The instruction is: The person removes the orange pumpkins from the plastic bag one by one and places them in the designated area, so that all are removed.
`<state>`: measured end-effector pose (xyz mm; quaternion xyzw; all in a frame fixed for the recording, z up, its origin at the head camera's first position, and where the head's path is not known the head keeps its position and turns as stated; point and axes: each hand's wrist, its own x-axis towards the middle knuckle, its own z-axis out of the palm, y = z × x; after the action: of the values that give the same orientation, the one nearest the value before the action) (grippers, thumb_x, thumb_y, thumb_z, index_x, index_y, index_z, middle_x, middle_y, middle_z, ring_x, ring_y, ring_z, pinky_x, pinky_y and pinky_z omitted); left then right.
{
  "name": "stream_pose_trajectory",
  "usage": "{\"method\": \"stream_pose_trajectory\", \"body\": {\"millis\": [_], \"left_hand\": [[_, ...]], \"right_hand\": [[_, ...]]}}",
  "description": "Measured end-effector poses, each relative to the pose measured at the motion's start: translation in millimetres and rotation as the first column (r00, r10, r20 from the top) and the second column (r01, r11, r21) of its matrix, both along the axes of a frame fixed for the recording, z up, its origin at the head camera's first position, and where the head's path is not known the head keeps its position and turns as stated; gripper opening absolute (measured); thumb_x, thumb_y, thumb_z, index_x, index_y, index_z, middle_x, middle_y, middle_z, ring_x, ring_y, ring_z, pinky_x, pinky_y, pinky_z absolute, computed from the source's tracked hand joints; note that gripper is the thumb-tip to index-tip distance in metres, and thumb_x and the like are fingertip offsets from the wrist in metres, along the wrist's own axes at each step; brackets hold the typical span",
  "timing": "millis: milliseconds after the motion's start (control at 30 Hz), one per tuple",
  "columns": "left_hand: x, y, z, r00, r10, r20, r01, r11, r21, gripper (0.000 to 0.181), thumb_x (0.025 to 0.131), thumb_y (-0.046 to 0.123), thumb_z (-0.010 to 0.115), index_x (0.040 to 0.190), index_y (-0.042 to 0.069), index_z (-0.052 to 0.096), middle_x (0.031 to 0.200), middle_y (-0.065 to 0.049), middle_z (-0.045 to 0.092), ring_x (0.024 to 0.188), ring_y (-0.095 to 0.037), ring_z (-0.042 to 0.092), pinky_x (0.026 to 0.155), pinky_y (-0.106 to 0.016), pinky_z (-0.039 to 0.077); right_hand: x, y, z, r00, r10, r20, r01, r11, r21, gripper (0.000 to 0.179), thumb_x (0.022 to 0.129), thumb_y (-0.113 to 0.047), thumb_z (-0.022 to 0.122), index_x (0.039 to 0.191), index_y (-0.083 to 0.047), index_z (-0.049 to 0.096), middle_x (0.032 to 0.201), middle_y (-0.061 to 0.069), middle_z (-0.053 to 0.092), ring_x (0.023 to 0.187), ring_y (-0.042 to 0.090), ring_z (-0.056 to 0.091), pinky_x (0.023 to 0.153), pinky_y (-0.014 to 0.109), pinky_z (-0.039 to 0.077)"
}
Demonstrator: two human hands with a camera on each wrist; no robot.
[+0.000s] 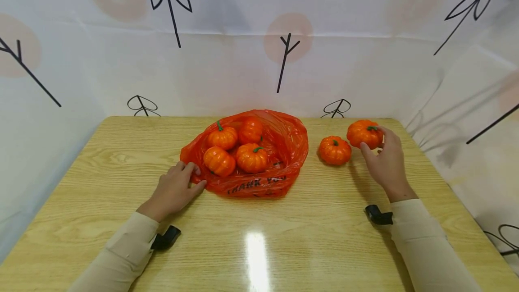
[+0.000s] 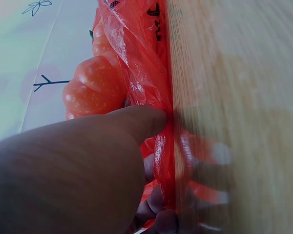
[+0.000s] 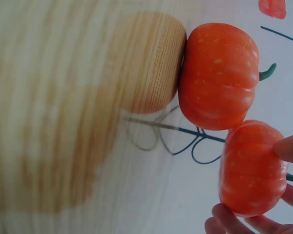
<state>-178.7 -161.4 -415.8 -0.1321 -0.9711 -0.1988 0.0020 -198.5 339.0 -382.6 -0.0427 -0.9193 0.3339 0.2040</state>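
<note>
A red plastic bag (image 1: pixel 296 157) with black lettering lies spread with its mouth up, and several small orange toy pumpkins (image 1: pixel 252 158) with green stems sit inside. My left hand (image 1: pixel 174 190) pinches the bag's near-left rim; in the left wrist view the thumb (image 2: pixel 146 119) lies on the red film, low at the tabletop. On the right, my right hand (image 1: pixel 387 161) grips another toy pumpkin (image 3: pixel 254 170) between thumb and fingers, raised off the table. One more toy pumpkin (image 1: pixel 334 150) stands on the table just left of the held one.
The wooden table (image 1: pixel 316 242) ends at a white patterned cloth (image 1: pixel 227 71) hanging behind it. Black wrist mounts (image 1: pixel 379 215) stick out from both sleeves. A bright reflection lies on the near tabletop.
</note>
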Motion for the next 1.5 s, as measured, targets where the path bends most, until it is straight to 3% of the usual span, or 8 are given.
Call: {"method": "stream_pose_trajectory", "body": {"millis": [233, 533, 800, 1100, 1500], "left_hand": [[0.5, 0.4, 1.1, 1.000, -0.005, 0.002, 0.005, 1.000, 0.004, 0.025, 0.092, 0.035, 0.068, 0.101, 0.015, 0.056, 0.091, -0.004, 0.050, 0.083, -0.022, 0.048, 0.071, -0.043, 0.037], [0.1, -0.2, -0.2, 1.000, -0.001, 0.000, 0.001, 1.000, 0.000, 0.025, 0.092, 0.035, 0.069, 0.101, 0.016, 0.056, 0.091, -0.005, 0.050, 0.083, -0.023, 0.048, 0.070, -0.042, 0.037], [0.0, -0.7, -2.0, 1.000, 0.002, 0.000, -0.002, 1.000, -0.001, 0.026, 0.092, 0.036, 0.069, 0.101, 0.015, 0.056, 0.092, -0.005, 0.051, 0.084, -0.023, 0.049, 0.069, -0.042, 0.037], [1.2, 1.5, 2.1, 1.000, 0.013, -0.008, -0.013, 1.000, 0.006, 0.025, 0.091, 0.034, 0.070, 0.100, 0.014, 0.057, 0.089, -0.005, 0.051, 0.081, -0.023, 0.049, 0.070, -0.042, 0.037], [1.3, 1.4, 1.2, 1.000, 0.007, 0.001, -0.007, 1.000, 0.008, 0.025, 0.092, 0.035, 0.069, 0.101, 0.015, 0.057, 0.091, -0.005, 0.051, 0.082, -0.023, 0.049, 0.071, -0.044, 0.037]], "right_hand": [[-0.1, 6, -1.7, 0.998, 0.010, 0.059, -0.011, 1.000, 0.015, 0.062, 0.100, -0.020, 0.055, 0.148, 0.009, 0.029, 0.143, 0.038, 0.037, 0.119, 0.050, 0.043, 0.086, 0.052, 0.042], [-1.2, 13, -4.9, 0.989, 0.040, 0.144, -0.040, 0.999, -0.006, 0.063, 0.102, -0.021, 0.051, 0.149, 0.012, 0.025, 0.143, 0.042, 0.033, 0.123, 0.053, 0.041, 0.096, 0.065, 0.041], [-2.5, 17, -8.3, 0.983, 0.076, 0.165, -0.075, 0.997, -0.010, 0.061, 0.101, -0.018, 0.050, 0.146, 0.015, 0.026, 0.139, 0.045, 0.035, 0.127, 0.058, 0.037, 0.100, 0.070, 0.036], [-3.3, 17, -8.4, 0.962, 0.090, 0.258, -0.095, 0.995, 0.008, 0.064, 0.102, -0.017, 0.050, 0.148, 0.016, 0.021, 0.142, 0.046, 0.030, 0.132, 0.060, 0.031, 0.105, 0.071, 0.029], [-5.0, 20, -9.5, 0.937, 0.096, 0.335, -0.106, 0.994, 0.011, 0.066, 0.103, -0.020, 0.050, 0.148, 0.015, 0.018, 0.143, 0.046, 0.029, 0.131, 0.061, 0.033, 0.105, 0.071, 0.031]]}}
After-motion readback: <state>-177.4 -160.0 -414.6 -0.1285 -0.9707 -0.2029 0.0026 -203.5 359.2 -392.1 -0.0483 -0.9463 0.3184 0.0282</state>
